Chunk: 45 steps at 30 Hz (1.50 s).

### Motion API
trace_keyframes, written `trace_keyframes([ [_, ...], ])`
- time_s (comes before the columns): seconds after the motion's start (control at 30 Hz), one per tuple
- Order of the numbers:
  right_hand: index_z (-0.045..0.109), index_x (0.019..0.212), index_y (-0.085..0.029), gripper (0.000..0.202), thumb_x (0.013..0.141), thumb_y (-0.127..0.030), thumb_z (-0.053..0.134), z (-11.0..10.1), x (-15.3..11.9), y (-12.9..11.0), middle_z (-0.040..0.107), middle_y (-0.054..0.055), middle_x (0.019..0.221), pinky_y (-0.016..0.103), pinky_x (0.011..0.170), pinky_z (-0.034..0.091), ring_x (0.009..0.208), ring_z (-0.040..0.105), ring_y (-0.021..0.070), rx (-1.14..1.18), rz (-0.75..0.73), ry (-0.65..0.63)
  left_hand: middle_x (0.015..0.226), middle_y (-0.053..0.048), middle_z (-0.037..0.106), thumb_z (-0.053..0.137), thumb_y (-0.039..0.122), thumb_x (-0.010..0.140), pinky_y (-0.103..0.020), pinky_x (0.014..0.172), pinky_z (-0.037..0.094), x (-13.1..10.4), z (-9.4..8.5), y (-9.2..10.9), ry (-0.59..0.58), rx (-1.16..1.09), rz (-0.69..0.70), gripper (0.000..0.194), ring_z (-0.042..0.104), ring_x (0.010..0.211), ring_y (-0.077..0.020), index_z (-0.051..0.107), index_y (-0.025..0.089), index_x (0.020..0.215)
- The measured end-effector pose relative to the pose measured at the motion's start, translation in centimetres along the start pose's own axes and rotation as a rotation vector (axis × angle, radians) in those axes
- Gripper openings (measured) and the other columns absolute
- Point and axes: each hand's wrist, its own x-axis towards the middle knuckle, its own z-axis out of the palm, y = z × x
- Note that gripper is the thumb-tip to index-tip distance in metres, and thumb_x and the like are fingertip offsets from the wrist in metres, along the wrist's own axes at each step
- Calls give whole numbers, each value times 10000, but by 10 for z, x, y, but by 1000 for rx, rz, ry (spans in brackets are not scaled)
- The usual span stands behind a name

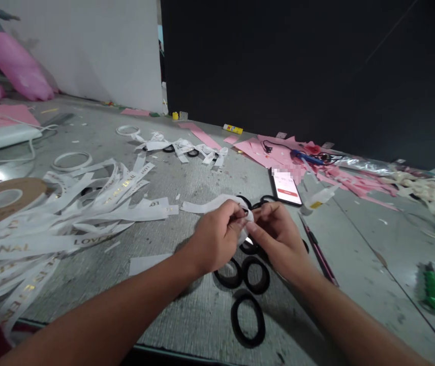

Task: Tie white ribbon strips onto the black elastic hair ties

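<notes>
A white ribbon [217, 203] is pinched between my left hand [219, 234] and my right hand [278, 236], its free end trailing left over the table. The fingers of both hands are closed on it. Something dark, perhaps a black hair band, shows between the fingertips, mostly hidden. Several black hair bands lie beneath and in front of the hands, the closest one [248, 320] near the table's front edge. To the left spreads a pile of white ribbon strips [106, 203] with gold lettering. Farther back, a row of white bows [183, 147] sits on black bands.
A phone [286, 187] and a small clear bottle [321, 198] stand beyond my right hand, with a thin pen-like tool [319, 251] beside it. Pink paper scraps [267, 151] lie at the back. A cardboard ribbon spool [30, 193] is left; green snips [434, 288] are right.
</notes>
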Motion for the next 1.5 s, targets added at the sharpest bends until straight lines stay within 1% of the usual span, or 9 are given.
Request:
trace_keyframes([
  [0.3, 370, 747, -234, 379, 782, -249, 748, 2, 1, -4, 583, -31, 757, 258, 621, 419, 678, 516, 115, 128, 79, 41, 672, 38, 467, 569, 232, 816, -259, 639, 354, 5, 4, -1, 14, -470, -174, 135, 417, 632, -95, 498, 173, 717],
  [0.43, 361, 750, -232, 352, 811, -242, 707, 0, 1, -3, 580, -23, 776, 257, 616, 422, 682, 517, 115, 64, 21, 23, 641, 41, 469, 599, 252, 786, -253, 597, 341, 5, 4, -1, -5, -603, -201, 136, 412, 583, -83, 517, 165, 721],
  [0.67, 411, 777, -230, 224, 877, -175, 603, -5, 0, 3, 601, 4, 817, 278, 646, 442, 722, 556, 133, -386, -274, 49, 601, 47, 471, 597, 245, 796, -250, 576, 343, 6, 6, -3, 40, -539, -176, 127, 400, 546, -82, 520, 172, 726],
  [0.83, 565, 927, -216, 52, 902, -170, 570, -3, -3, 3, 616, 7, 796, 292, 665, 453, 713, 574, 140, -640, -333, 31, 675, 27, 540, 577, 207, 803, -258, 630, 403, 6, 6, -7, 70, -457, -176, 47, 471, 602, -99, 542, 176, 795],
  [0.93, 603, 944, -203, 59, 919, -207, 550, 0, -2, -1, 634, 34, 861, 305, 699, 457, 780, 585, 156, -654, -349, 27, 838, -29, 648, 564, 220, 837, -292, 749, 456, 4, 4, -4, 89, -342, -143, 91, 583, 772, -144, 611, 170, 896],
  [1.1, 661, 894, -201, 153, 887, -346, 612, -2, 0, -4, 651, 49, 881, 331, 737, 448, 831, 591, 185, -493, -192, 96, 1120, -99, 692, 412, 295, 963, -370, 980, 429, -1, -1, 6, 4, -144, 70, 323, 603, 1086, -212, 691, 162, 1056],
  [1.3, 730, 825, -209, 165, 794, -371, 722, -4, 4, 5, 625, 5, 712, 278, 653, 421, 676, 529, 131, 38, 167, 230, 1118, -104, 647, 390, 258, 971, -415, 988, 431, -3, -5, 7, -23, 200, 277, 353, 563, 1084, -223, 643, 168, 1199],
  [1.4, 713, 727, -190, 161, 721, -340, 774, -1, 7, 2, 591, -3, 665, 245, 621, 424, 638, 505, 109, 316, 257, 247, 1085, -110, 619, 462, 236, 932, -406, 964, 452, -2, -4, 4, 18, 221, 277, 256, 568, 1055, -223, 661, 155, 1072],
  [1.5, 684, 662, -172, 197, 709, -337, 779, 3, 7, -4, 566, -4, 631, 217, 560, 402, 590, 480, 91, 399, 326, 193, 1013, -92, 652, 551, 287, 897, -374, 873, 497, 0, -1, 1, 69, 46, 80, 174, 615, 962, -208, 620, 166, 1000],
])
